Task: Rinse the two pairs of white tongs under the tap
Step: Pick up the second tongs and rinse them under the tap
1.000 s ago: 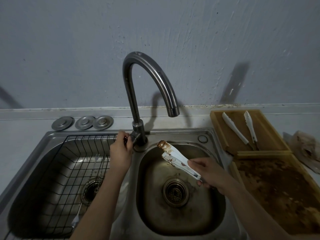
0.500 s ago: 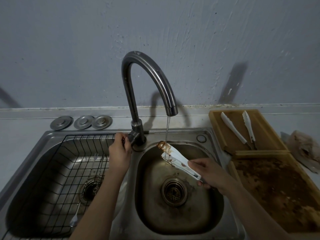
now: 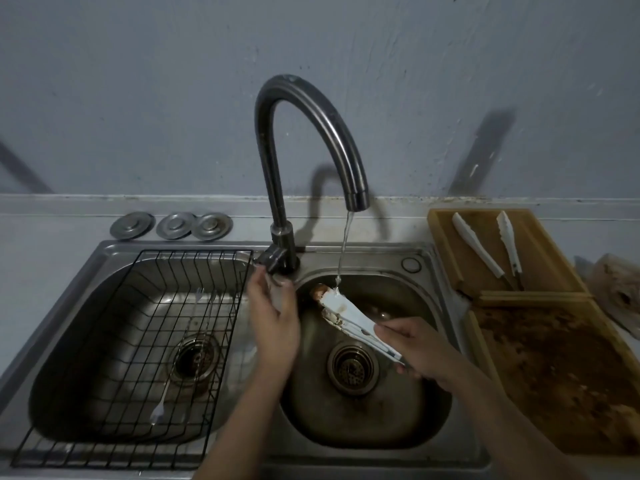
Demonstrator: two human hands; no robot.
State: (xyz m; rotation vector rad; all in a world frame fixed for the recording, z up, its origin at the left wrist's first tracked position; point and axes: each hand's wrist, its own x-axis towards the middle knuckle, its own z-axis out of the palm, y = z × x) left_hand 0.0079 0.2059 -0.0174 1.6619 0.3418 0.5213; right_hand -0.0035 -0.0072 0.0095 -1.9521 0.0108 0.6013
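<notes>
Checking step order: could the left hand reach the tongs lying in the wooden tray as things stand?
Probably not easily: the left hand is by the tap base, and the right hand with the dirty tongs lies between it and the tray's tongs.

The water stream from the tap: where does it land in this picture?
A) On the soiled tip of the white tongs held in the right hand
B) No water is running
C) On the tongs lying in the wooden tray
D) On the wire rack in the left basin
A: the thin water stream falls from the tap onto the brown-stained end of the white tongs that the right hand holds over the right basin.
</notes>
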